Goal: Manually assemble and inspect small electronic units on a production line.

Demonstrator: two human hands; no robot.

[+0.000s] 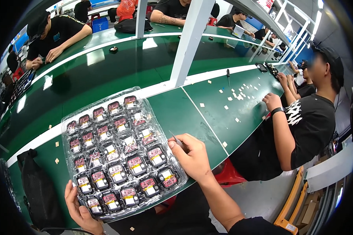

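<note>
A clear plastic blister tray (155, 117) lies tilted at the front edge of the green bench. Its pockets hold rows of small black square device housings (136, 164) with red circuit boards, white labels and yellow strips. My left hand (82, 211) is closed on the tray's near left corner, thumb and fingers at its rim. Just off the tray's right side, my right hand (192, 154) pinches slim grey tweezers (176, 138), their fine tip pointing up and left. Most of the tweezers are hidden in my fingers.
A black bag (41, 192) lies left of the tray. A white post (190, 43) rises behind it. To the right, small pale scraps (239, 96) and a screwdriver (228, 77) lie on the bench near a seated co-worker (308, 117). More people sit across the green belt (145, 62).
</note>
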